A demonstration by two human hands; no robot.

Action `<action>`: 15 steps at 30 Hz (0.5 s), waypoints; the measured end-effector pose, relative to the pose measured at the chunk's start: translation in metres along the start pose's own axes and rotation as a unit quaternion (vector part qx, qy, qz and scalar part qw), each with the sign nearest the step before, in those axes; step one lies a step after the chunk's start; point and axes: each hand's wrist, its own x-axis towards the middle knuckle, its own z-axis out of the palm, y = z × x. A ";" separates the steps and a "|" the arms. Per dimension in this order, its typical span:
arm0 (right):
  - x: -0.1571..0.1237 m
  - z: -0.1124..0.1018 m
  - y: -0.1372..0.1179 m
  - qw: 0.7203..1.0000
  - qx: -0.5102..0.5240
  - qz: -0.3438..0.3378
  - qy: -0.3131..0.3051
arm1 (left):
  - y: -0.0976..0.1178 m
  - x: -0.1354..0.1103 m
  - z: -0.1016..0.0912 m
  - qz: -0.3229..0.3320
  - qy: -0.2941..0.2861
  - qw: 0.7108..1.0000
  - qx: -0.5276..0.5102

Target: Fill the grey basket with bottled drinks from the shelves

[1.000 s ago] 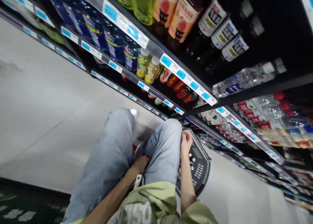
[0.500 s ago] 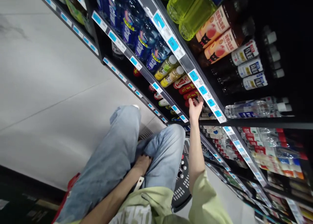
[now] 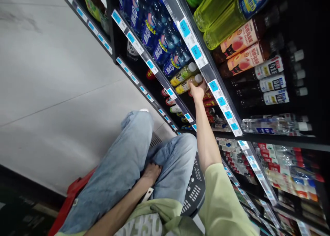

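Observation:
My right hand [image 3: 199, 91] reaches into the shelf and is closed around a bottle of yellow drink [image 3: 183, 87] with a white cap. The thumb lies over the bottle's body, and the other fingers are partly hidden near its neck. Beside it stands a similar bottle of yellow-green drink [image 3: 180, 76]. Red cans [image 3: 210, 102] stand right by the hand on its other side, partly covered by it. My left hand [image 3: 152, 172] rests between my thighs against the jeans [image 3: 172, 160]. Its fingers are mostly tucked out of sight.
A shelf edge with blue price tags [image 3: 213, 86] runs close above my right hand. Large blue-labelled bottles [image 3: 161, 52] fill the same shelf further left. Peach-labelled bottles [image 3: 243, 62] stand on the shelf above. A dark perforated plastic piece [image 3: 196, 191] is beside my knee.
My right hand has moved along the shelf from the red cans to the bottle of yellow drink. The view has shifted slightly. My left hand stays between my thighs.

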 end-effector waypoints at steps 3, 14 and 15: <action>0.000 0.007 -0.010 0.998 0.002 0.061 0.024 | 0.001 0.001 0.002 -0.005 -0.002 1.000 -0.002; -0.168 -0.026 0.028 0.966 0.122 0.019 0.227 | 0.000 -0.016 -0.013 0.026 0.063 0.998 -0.014; -0.190 -0.032 0.037 0.952 0.167 0.056 0.252 | 0.000 -0.017 -0.015 0.024 0.076 0.997 -0.017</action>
